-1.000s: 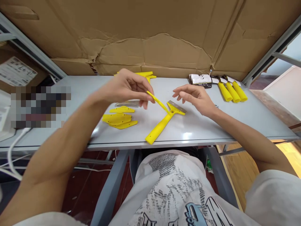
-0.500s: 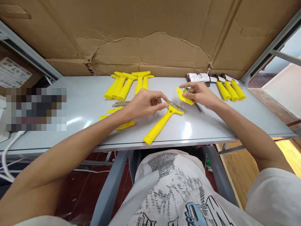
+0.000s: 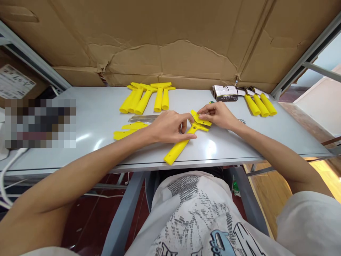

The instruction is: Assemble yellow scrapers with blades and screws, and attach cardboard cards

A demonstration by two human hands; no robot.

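Note:
A yellow T-shaped handle [image 3: 178, 149] lies slanted near the table's front edge, its head pointing away to the right. Over that head sits a small yellow plate [image 3: 200, 119], pinched by my right hand [image 3: 218, 114] from the right. My left hand [image 3: 170, 127] is at the left of the head, index fingertip at the plate's left end and thumb reaching over the handle, the two apart. The metal blade is hidden under the plate. Left of my left hand lie loose yellow plates [image 3: 123, 134] and thin metal strips [image 3: 141, 118].
Several yellow handles [image 3: 144, 99] lie at the back left. Three handles with fitted heads [image 3: 261, 105] and a stack of printed cards [image 3: 226, 93] are at the back right. A tool, mostly hidden, lies behind my right hand. Cardboard [image 3: 170, 60] closes off the back of the grey table [image 3: 93, 103].
My right hand has brought the yellow plate left and down onto the handle's head, over the blade. My left hand has moved slightly lower, its thumb now over the handle.

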